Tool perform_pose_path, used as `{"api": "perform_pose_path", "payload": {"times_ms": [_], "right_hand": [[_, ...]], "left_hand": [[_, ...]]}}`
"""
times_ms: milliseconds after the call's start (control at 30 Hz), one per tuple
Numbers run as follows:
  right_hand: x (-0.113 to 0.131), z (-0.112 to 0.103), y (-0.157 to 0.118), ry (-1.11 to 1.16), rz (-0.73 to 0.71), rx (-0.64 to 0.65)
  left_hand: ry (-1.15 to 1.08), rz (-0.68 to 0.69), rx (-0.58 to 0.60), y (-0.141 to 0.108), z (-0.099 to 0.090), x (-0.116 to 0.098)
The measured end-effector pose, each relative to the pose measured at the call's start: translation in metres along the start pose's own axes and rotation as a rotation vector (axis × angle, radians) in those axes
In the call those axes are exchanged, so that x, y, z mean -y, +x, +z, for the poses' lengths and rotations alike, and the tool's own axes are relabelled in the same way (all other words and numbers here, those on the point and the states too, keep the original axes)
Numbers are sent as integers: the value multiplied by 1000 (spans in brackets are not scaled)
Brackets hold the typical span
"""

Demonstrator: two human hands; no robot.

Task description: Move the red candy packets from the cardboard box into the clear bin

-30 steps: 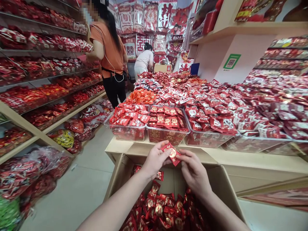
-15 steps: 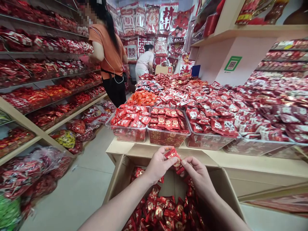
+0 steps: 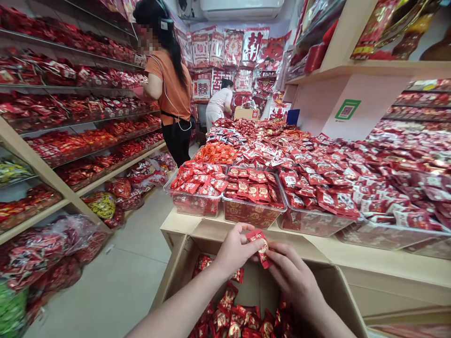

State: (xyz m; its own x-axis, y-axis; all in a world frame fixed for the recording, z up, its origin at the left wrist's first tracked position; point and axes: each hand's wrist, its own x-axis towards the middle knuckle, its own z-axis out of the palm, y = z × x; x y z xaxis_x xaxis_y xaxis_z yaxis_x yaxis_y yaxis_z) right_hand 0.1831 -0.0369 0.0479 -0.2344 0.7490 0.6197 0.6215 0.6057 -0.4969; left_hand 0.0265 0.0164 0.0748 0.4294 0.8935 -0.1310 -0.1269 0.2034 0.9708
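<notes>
Red and gold, the wrapped packet [image 3: 263, 257] remains between both hands above the cardboard box [image 3: 331, 278], as half a second ago; the view has tipped upward, bringing the white air conditioner [image 3: 242, 7] into sight. The left hand [image 3: 233, 249] pinches the packet between thumb and fingers, while the right hand [image 3: 296, 274] grasps its lower right edge. The forearms [image 3: 186, 300] hide part of the loose packets [image 3: 229, 298] below. Clear bins [image 3: 252, 211] line the counter [image 3: 373, 256] just beyond; a co-worker [image 3: 171, 89] stands beside the left shelves [image 3: 120, 165]
</notes>
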Motion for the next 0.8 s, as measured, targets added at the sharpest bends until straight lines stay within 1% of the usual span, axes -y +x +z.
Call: {"api": "perform_pose_path", "payload": {"times_ms": [33,67,100,167,200,233,300,367,433,533,600,667,800], "right_hand": [[0,-2,1,-36,-32,-20],[-1,-5,4,-63,-49,-49],[-2,-8,7,-85,-53,-85],[-5,-15,20,-120,-40,-147],[-8,-19,30,-135,-34,-169],[-11,-21,41,-146,-39,-182],[-19,-22,68,-167,-62,-198],[-27,-17,97,-183,-94,-202],[-35,-7,125,-198,-122,-175],[-41,12,160,-259,-142,-90],[-43,24,176,-326,-135,-20],[-43,35,186,-401,-131,47],[-43,49,194,-493,-152,158]], "left_hand": [[76,31,-16,0,-2,-5],[193,103,-54,2,-6,-11],[347,214,-100,6,-11,-19],[698,496,-195,18,-25,-37],[859,604,-205,27,-34,-46],[991,673,-213,37,-42,-54],[1187,705,-207,55,-58,-65],[1313,699,-193,68,-69,-69],[1377,704,-190,73,-77,-69],[1395,734,-217,70,-82,-67],[1412,752,-219,67,-83,-67],[1442,760,-221,65,-84,-67],[1520,741,-245,65,-84,-66]]}}
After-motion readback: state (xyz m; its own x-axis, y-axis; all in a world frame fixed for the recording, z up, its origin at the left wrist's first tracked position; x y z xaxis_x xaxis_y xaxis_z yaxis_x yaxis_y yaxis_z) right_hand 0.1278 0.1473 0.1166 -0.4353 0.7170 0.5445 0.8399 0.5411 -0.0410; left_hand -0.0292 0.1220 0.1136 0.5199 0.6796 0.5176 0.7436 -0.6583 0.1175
